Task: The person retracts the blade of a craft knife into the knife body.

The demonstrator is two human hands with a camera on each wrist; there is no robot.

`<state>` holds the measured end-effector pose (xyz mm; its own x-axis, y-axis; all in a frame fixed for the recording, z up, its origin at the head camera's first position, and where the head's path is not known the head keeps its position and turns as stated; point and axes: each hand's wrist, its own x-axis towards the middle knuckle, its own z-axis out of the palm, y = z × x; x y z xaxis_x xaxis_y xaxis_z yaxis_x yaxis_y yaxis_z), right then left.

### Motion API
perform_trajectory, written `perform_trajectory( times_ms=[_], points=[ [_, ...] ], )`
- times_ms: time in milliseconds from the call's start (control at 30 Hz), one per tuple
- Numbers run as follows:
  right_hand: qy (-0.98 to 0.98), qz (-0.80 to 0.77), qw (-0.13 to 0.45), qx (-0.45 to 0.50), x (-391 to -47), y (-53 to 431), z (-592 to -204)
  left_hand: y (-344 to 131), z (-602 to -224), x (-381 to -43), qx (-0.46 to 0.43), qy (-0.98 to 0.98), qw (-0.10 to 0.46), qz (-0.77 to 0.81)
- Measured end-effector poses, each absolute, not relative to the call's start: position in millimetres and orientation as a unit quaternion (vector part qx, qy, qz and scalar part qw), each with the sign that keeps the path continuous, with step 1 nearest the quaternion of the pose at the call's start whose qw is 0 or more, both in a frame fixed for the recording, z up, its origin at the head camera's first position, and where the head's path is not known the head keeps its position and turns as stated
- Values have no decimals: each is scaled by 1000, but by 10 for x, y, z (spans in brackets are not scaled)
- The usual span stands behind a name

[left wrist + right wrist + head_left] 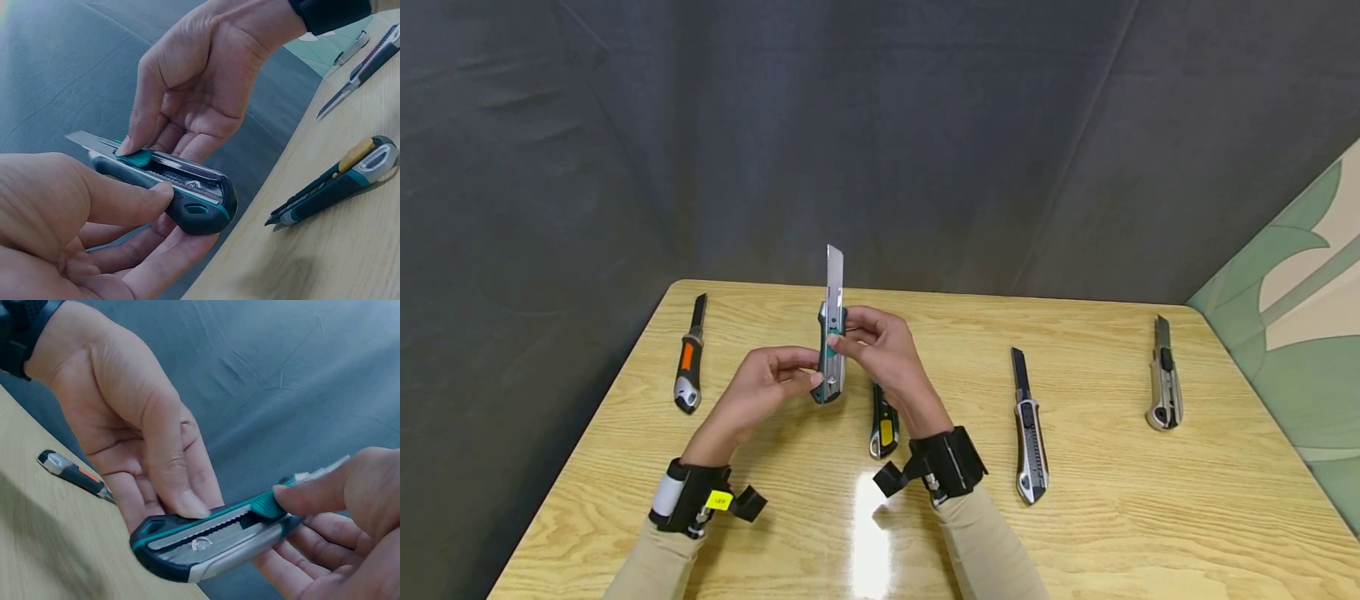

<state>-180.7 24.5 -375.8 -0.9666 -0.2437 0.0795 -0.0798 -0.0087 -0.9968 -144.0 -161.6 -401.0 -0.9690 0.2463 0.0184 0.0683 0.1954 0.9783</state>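
1. Head: the utility knife (831,379) is up in the air just left of centre, approx. upright, w/ a long silver blade (835,271) pointing to the top of the frame. Both your hands have it: left hand (763,383) pinching the butt end, right hand (886,350) gripping farther up.

2. L wrist: knife slants across the centre-left, black casing (203,219) w/ green trim. Your right thumb (129,145) sits on the green slider (140,157). Should feel stiff and fairly light; the casing is prob. the best hold.

3. R wrist: knife runs from lower left up toward the right edge; slider looks ribbed, so prob. decent traction. The smooth silver strip (240,553) may be slippery — favour the black parts. Blade's likely sharp, maybe brittle if bent — keep fingers behind it.
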Motion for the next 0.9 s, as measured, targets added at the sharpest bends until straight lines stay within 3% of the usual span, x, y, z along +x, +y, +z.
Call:
perform_trajectory(
  times_ms=[633,900],
  points=[
    [687,-716,86,-88,-1828,256,-3748,-1576,-3997,-1453,100,792,22,602],
    [714,-691,58,-95,-1791,223,-3715,-1574,-4013,-1458,95,787,33,609]
  ],
)
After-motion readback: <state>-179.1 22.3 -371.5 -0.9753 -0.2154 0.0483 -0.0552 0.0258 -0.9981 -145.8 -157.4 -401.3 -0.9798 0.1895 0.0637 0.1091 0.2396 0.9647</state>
